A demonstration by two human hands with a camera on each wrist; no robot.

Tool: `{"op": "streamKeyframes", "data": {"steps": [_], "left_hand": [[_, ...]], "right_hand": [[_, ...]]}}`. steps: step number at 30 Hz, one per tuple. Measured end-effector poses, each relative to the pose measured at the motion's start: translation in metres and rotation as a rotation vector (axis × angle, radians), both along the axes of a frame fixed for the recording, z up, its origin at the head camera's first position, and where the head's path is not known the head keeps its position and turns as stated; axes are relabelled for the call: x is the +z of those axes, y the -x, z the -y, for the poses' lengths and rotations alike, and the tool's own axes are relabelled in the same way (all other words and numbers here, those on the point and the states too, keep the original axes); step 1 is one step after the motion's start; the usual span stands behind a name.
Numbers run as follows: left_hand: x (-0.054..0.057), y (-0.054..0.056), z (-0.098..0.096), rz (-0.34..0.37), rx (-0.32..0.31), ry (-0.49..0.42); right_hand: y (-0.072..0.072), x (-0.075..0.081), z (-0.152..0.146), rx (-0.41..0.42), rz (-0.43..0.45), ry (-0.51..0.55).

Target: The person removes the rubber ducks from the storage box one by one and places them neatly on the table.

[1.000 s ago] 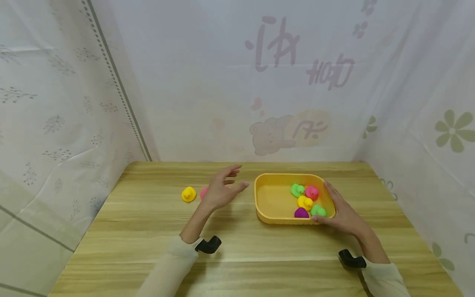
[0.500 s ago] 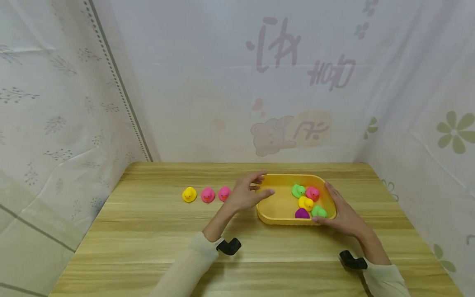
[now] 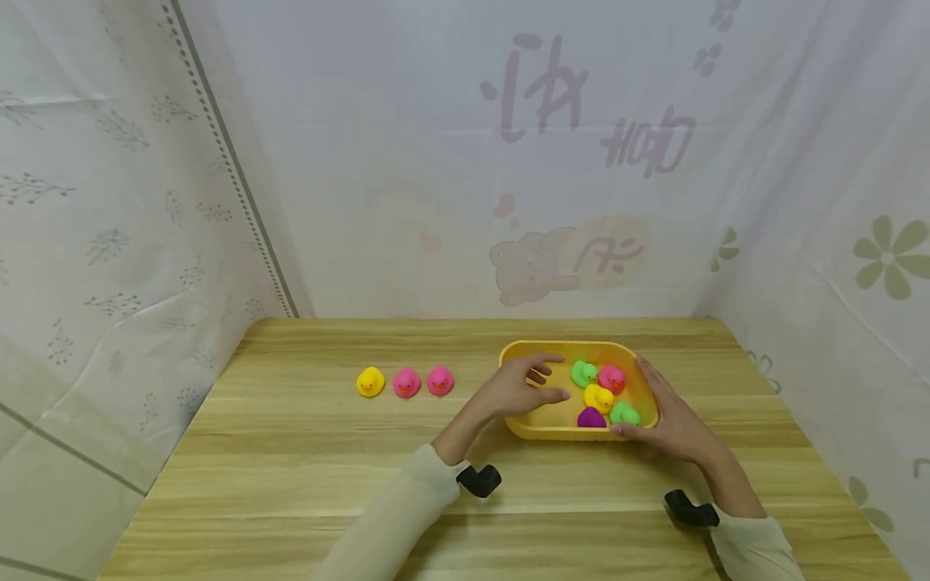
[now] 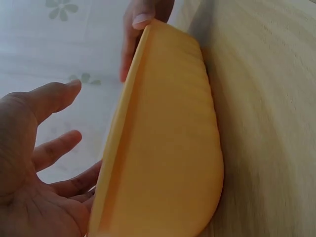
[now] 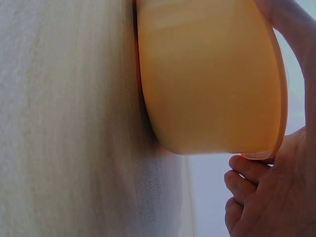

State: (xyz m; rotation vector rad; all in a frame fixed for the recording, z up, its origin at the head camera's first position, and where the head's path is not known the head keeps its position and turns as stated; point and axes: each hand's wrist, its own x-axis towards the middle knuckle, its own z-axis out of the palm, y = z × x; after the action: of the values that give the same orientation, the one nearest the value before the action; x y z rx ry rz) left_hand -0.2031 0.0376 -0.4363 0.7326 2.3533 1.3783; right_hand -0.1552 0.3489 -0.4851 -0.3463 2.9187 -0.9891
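A yellow-orange plastic basket [image 3: 559,434] stands on the wooden table. Toward its right side lie a green duck [image 3: 584,374], a pink duck [image 3: 612,378], a yellow duck [image 3: 599,399], a purple toy [image 3: 592,417] half hidden by the front wall, and another green duck [image 3: 625,414]. My left hand [image 3: 517,389] reaches over the basket's left rim, thumb and fingers spread apart with nothing between them. My right hand [image 3: 676,424] grips the basket's right end, thumb at the front rim and fingers along the side. In the right wrist view, its fingers curl by the basket wall [image 5: 212,84].
Left of the basket, a yellow duck [image 3: 370,382], a pink duck [image 3: 407,382] and a second pink duck [image 3: 440,380] sit in a row on the table [image 3: 291,468]. Printed curtains [image 3: 378,161] hang behind the table and along both sides.
My left hand has moved right, from beside the pink ducks to over the basket, uncovering the row of ducks. The right hand and the basket stay in place.
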Motion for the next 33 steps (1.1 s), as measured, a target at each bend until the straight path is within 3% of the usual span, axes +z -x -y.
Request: {"op": "streamKeyframes", "data": {"steps": [14,25,33], "left_hand": [[-0.013,0.004,-0.039,0.029,-0.119,0.110],[-0.017,0.004,-0.048,0.127,-0.126,0.108],[-0.022,0.007,-0.054,0.141,-0.135,0.138]], "right_hand": [[-0.001,0.001,-0.001,0.002,0.011,0.006],[-0.001,0.002,0.000,0.001,0.003,0.000],[-0.001,0.002,0.000,0.006,-0.002,0.015]]}}
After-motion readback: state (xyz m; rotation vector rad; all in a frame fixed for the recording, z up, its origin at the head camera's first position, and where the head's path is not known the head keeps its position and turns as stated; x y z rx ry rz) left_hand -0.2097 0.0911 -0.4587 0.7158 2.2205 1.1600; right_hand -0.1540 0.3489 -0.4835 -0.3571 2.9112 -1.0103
